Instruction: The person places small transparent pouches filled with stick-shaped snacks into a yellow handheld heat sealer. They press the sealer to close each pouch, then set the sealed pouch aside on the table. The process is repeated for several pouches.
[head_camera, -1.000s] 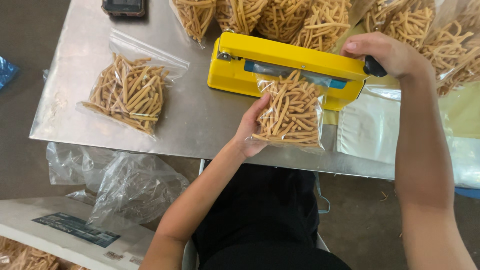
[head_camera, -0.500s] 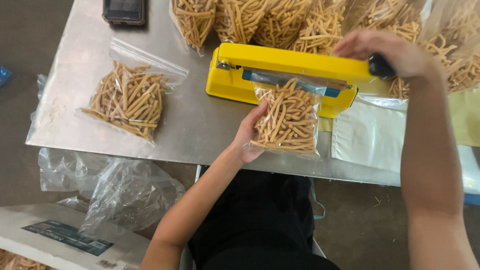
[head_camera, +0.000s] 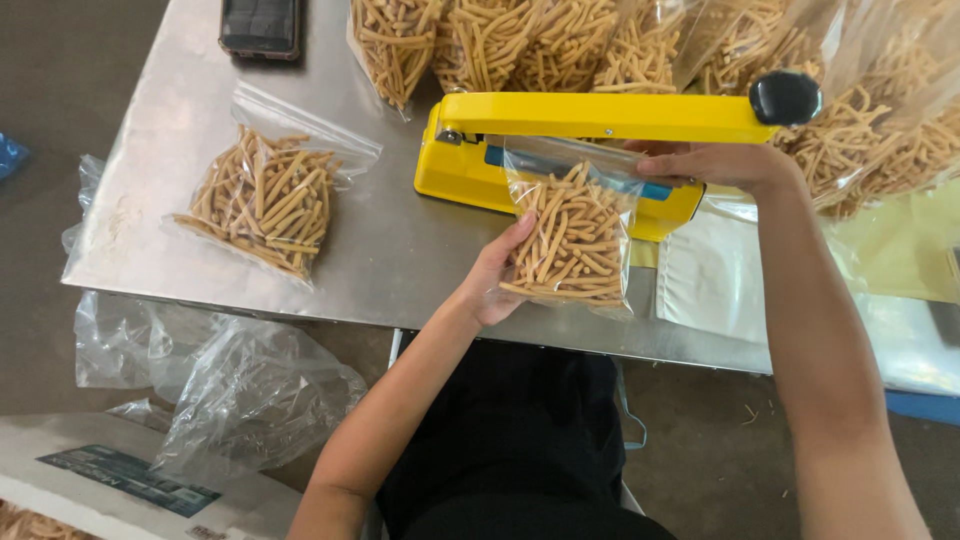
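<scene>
Sealer (head_camera: 560, 150), yellow, sits at upper centre on steel table (head_camera: 390, 250), arm raised. Snack bag (head_camera: 570, 235) lies below it, mouth in the sealing gap. My left hand (head_camera: 495, 280) cups bag's side; my right hand (head_camera: 710, 162) pinches its top corner.

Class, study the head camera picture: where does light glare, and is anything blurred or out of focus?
Head view: soft glare on the steel table and on the clear bag of snack sticks that the left hand holds; sealer and right hand are sharp; shadows faint; no obvious blur.
</scene>
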